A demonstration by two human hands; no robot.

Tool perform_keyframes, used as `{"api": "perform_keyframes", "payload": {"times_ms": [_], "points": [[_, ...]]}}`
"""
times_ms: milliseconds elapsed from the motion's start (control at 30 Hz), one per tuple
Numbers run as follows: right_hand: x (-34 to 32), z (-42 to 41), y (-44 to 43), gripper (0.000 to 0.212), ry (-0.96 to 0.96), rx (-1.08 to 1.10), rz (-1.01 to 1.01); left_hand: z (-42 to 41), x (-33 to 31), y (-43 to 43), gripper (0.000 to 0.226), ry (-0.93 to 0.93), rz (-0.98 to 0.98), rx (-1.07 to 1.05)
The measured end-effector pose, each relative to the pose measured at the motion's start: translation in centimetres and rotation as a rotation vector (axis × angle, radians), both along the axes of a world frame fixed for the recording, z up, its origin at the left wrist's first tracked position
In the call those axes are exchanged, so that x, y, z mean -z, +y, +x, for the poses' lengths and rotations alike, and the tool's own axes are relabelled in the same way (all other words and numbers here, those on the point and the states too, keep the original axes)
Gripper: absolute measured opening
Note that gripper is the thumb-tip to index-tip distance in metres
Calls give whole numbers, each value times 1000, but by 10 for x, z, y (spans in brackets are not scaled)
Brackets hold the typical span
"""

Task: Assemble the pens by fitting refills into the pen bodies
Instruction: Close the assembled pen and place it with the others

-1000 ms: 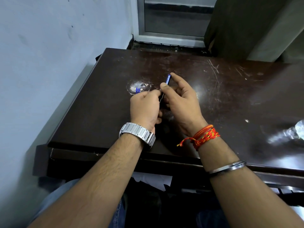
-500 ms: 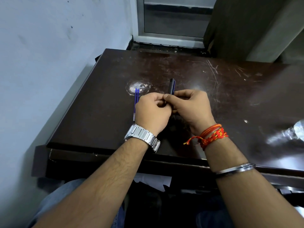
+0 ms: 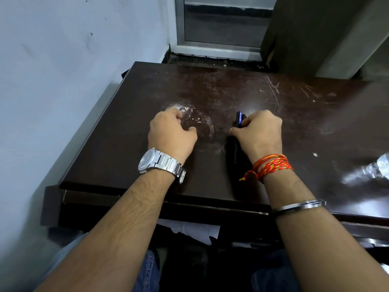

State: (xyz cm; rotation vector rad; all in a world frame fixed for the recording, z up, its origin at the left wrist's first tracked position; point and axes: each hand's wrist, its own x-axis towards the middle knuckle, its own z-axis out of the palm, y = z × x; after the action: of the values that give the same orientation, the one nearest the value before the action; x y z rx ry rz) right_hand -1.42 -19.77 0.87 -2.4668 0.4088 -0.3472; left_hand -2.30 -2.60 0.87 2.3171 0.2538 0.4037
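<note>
Right hand (image 3: 260,131), centre-right of frame: fingers curled down over a dark pen body (image 3: 238,121) with a blue end. The blue tip is seen poking out above the knuckles; the lower barrel runs down beside the wrist in shadow. The pen is pinned against the table (image 3: 130,157), apparently grasped.

Left hand (image 3: 171,133), centre-left: loosely clenched, knuckles up, over a scuffed pale patch (image 3: 200,121). Whether a refill is held beneath cannot be told; no refills are visible.

Handling, judged: the pen body is taken to be light, stiff and smooth, likely to roll on the glossy top. It is best gripped mid-barrel, open end left clear. A refill would be thin, light, and easily bent if pushed off-axis; it should be pinched close to the entering end.

Room: the near table edge lies just below the wrists, the left edge close to the wall (image 3: 52,81). Bare surface is available above and right of the hands. Something shiny (image 3: 376,167) sits at the far right edge.
</note>
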Motion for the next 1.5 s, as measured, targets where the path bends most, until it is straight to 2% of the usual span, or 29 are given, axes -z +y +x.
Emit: {"api": "perform_keyframes", "payload": {"times_ms": [267,367,500,667,900,1500], "points": [[6,1,0,16,-3,15,-24,4,3,4,37,84,47,-1],[6,-1,-1,32,21,38,-30,4,2,6,30,148,94,-5],[8,-1,-1,43,128,49,-39,6,1,9,32,231,133,-21],[8,2,-1,36,129,35,-25,7,3,10,24,329,125,13],[8,2,1,37,120,34,-12,9,4,11,15,344,107,38],[10,2,-2,43,80,29,14,10,4,11,16,318,134,51]]}}
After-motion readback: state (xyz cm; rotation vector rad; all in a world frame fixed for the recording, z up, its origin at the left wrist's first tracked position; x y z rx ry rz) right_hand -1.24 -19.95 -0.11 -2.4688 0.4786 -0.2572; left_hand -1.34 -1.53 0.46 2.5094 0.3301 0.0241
